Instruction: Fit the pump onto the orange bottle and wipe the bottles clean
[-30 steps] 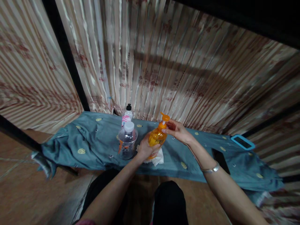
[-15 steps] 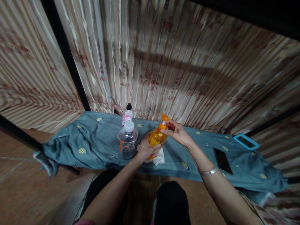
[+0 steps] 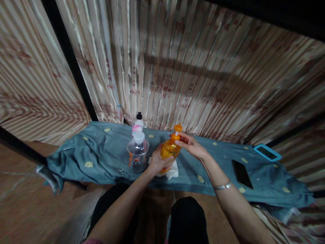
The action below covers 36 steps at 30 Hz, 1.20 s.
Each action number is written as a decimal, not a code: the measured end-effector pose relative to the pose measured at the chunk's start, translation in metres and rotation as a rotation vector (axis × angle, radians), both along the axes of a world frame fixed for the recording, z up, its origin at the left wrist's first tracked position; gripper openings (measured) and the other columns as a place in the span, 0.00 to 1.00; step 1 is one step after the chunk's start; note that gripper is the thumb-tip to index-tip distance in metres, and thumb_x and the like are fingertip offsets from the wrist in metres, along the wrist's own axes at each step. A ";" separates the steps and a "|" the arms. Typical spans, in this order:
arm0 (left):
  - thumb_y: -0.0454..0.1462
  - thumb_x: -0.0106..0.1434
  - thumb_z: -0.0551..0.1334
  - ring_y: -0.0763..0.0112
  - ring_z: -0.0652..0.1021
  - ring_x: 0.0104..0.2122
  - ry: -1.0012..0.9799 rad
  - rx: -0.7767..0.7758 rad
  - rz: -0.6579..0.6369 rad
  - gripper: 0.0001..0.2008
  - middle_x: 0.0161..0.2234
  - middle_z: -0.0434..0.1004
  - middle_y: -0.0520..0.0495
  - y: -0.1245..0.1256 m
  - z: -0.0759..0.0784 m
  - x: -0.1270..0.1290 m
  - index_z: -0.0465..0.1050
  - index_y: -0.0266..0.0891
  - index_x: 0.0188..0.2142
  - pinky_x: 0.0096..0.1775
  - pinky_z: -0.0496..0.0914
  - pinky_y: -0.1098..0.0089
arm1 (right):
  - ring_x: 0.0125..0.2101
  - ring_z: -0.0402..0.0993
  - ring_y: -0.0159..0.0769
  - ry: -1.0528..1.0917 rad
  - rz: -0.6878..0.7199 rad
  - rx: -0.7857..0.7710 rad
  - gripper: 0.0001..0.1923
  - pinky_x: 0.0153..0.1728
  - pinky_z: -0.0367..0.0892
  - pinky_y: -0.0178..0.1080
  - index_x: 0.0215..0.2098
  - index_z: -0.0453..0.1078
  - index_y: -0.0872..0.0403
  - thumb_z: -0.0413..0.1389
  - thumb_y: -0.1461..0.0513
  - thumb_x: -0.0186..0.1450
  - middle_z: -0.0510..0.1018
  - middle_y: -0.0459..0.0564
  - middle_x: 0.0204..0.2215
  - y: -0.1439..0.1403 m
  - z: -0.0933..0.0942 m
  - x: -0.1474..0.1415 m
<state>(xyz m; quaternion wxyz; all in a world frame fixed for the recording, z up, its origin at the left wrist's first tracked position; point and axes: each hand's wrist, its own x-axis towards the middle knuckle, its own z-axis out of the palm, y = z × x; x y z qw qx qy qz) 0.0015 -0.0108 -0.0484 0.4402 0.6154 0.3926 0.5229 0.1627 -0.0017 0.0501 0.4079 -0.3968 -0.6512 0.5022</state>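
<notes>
A pump bottle (image 3: 169, 149) of clear orange plastic, partly filled with yellow-orange liquid, leans a little to the right over a crumpled white tissue (image 3: 174, 171). Around its lower body my left hand (image 3: 158, 162) is wrapped. My right hand (image 3: 189, 144) pinches the orange collar just below the pump head (image 3: 178, 127), thumb in front and fingers behind. Left of my left hand stands a clear plastic cup (image 3: 130, 157) with an orange print; a clear bottle with a white cap (image 3: 138, 137) is in it. Behind the cup is a squeeze bottle (image 3: 137, 126) with a black top.
A green cloth with yellow motifs (image 3: 106, 149) covers the narrow table. On the right lie a black phone (image 3: 242, 174) and a blue-framed tablet (image 3: 267, 153). Striped curtains (image 3: 162, 67) hang behind, with a dark metal post (image 3: 73, 67) at left.
The pump head has turned, its spout now pointing away instead of to the left. My left hand stays around the bottle; my right hand has barely shifted at the collar.
</notes>
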 end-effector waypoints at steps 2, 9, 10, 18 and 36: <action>0.35 0.47 0.69 0.58 0.77 0.46 -0.003 0.010 0.001 0.28 0.47 0.76 0.41 0.001 -0.002 0.001 0.67 0.37 0.49 0.49 0.70 0.58 | 0.40 0.74 0.38 0.054 -0.020 -0.021 0.16 0.48 0.65 0.42 0.39 0.72 0.49 0.64 0.53 0.54 0.79 0.46 0.38 -0.002 -0.003 -0.003; 0.35 0.47 0.69 0.59 0.77 0.46 -0.024 -0.006 -0.012 0.28 0.47 0.76 0.42 0.001 -0.003 0.001 0.66 0.38 0.49 0.49 0.70 0.59 | 0.38 0.75 0.40 0.123 -0.172 0.035 0.19 0.44 0.68 0.43 0.38 0.73 0.50 0.64 0.51 0.52 0.80 0.49 0.37 -0.009 -0.013 -0.014; 0.34 0.47 0.69 0.60 0.77 0.46 -0.022 -0.005 -0.013 0.28 0.47 0.77 0.42 0.001 -0.003 0.000 0.66 0.38 0.49 0.49 0.70 0.59 | 0.38 0.75 0.40 0.122 -0.209 0.055 0.19 0.44 0.68 0.44 0.38 0.73 0.51 0.64 0.51 0.52 0.80 0.49 0.37 -0.010 -0.016 -0.016; 0.35 0.47 0.70 0.59 0.77 0.46 -0.008 -0.020 0.012 0.29 0.47 0.77 0.42 0.002 -0.004 0.000 0.67 0.38 0.50 0.49 0.70 0.59 | 0.37 0.74 0.41 0.031 -0.513 0.193 0.20 0.44 0.67 0.47 0.36 0.68 0.52 0.66 0.54 0.50 0.77 0.50 0.34 -0.009 -0.034 -0.031; 0.36 0.47 0.70 0.59 0.76 0.47 -0.062 -0.037 -0.010 0.30 0.48 0.76 0.40 0.002 -0.008 0.000 0.65 0.37 0.51 0.51 0.69 0.58 | 0.45 0.72 0.45 -0.241 -0.448 0.274 0.25 0.48 0.65 0.49 0.46 0.65 0.52 0.62 0.51 0.55 0.76 0.54 0.43 -0.016 -0.015 -0.026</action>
